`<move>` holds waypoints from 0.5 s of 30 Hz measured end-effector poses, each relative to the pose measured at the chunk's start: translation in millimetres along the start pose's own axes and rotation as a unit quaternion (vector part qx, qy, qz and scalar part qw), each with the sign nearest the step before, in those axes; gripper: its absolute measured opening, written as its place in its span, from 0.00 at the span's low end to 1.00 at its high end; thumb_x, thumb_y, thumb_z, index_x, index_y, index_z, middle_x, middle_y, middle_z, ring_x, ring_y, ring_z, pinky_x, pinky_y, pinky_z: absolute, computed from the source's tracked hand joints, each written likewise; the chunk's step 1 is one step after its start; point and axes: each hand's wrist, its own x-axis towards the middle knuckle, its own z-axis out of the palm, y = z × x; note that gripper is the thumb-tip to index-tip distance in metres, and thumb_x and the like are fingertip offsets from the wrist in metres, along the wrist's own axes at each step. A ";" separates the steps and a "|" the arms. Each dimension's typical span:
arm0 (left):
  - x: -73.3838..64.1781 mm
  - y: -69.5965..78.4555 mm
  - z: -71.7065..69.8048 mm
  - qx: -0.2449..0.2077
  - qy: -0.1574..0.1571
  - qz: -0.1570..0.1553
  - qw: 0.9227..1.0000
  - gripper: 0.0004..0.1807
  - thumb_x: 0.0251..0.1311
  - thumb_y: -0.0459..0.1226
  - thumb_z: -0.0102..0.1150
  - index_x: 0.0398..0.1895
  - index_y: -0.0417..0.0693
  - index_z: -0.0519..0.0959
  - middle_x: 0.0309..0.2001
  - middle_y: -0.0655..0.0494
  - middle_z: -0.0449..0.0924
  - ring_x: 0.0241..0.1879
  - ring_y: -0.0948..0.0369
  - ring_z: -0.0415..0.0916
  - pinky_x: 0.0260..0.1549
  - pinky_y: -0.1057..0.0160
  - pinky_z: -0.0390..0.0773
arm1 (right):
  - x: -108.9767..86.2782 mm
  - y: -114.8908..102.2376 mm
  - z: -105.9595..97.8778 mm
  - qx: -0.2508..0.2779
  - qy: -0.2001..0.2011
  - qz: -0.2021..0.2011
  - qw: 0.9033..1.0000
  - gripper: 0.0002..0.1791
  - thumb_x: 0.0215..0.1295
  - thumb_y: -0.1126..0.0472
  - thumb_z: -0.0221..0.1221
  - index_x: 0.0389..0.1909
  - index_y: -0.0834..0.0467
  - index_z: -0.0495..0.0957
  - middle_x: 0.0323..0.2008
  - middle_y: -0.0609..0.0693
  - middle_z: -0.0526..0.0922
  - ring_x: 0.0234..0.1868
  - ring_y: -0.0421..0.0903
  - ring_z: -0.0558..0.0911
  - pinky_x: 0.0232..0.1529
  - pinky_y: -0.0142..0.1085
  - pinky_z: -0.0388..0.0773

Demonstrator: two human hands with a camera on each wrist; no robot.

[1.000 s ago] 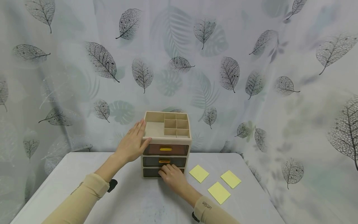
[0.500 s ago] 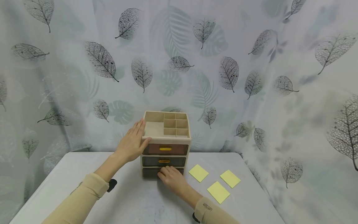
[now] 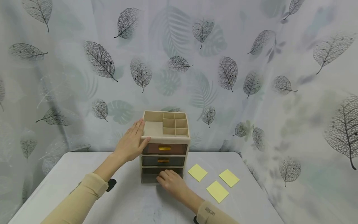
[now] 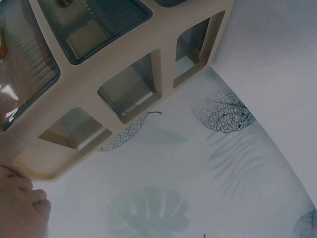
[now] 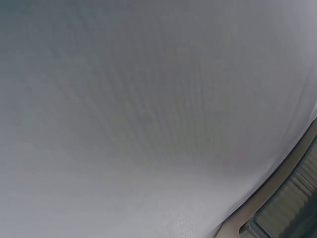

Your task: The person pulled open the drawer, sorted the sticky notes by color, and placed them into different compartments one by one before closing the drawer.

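Note:
A cream desktop organizer (image 3: 165, 140) stands on the white table, with a divided top tray and three dark see-through drawers. My left hand (image 3: 130, 143) rests along its upper left side, fingers straight and thumb at the front edge. In the left wrist view, that hand (image 4: 22, 210) touches a corner of the frame (image 4: 74, 91). The bottom drawer (image 3: 149, 178) sticks out a little. My right hand (image 3: 172, 184) grips its front with curled fingers, hiding the handle. Above it, the middle drawer (image 3: 179, 161) and top drawer (image 3: 179, 149) are closed, with yellow handles.
Three yellow sticky notes lie to the right of the organizer: one near it (image 3: 197, 172), one farther right (image 3: 229, 178) and one closer to the front (image 3: 217, 191). A leaf-print curtain (image 3: 179, 93) hangs behind the white table (image 3: 134, 202).
The bottom drawer has slid out slightly toward me, my right hand moving with it. My left hand has kept its place on the organizer.

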 end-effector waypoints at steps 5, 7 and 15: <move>0.3 0.9 -0.9 -0.002 -0.003 0.001 1.000 0.44 0.81 0.54 0.40 0.83 0.32 0.42 0.84 0.40 0.37 0.82 0.42 0.38 0.78 0.40 0.48 | -2.7 -4.6 -4.2 0.009 0.011 -0.003 1.000 0.05 0.67 0.65 0.65 0.41 0.54 0.87 0.40 0.45 0.82 0.38 0.39 0.81 0.38 0.29 0.79; 0.4 1.1 -1.0 -0.001 -0.004 0.001 1.000 0.44 0.81 0.54 0.40 0.83 0.32 0.42 0.84 0.40 0.37 0.82 0.41 0.38 0.78 0.40 0.48 | -4.0 -6.4 -5.7 0.013 0.017 -0.004 1.000 0.05 0.67 0.65 0.66 0.41 0.54 0.87 0.39 0.45 0.82 0.37 0.39 0.81 0.37 0.29 0.79; 0.0 0.5 0.2 -0.001 0.000 0.003 1.000 0.44 0.81 0.54 0.40 0.83 0.32 0.43 0.84 0.39 0.38 0.82 0.41 0.39 0.78 0.39 0.49 | -9.5 -12.9 -14.3 0.030 0.028 -0.013 0.999 0.12 0.78 0.66 0.54 0.40 0.55 0.86 0.39 0.45 0.82 0.37 0.39 0.81 0.38 0.28 0.79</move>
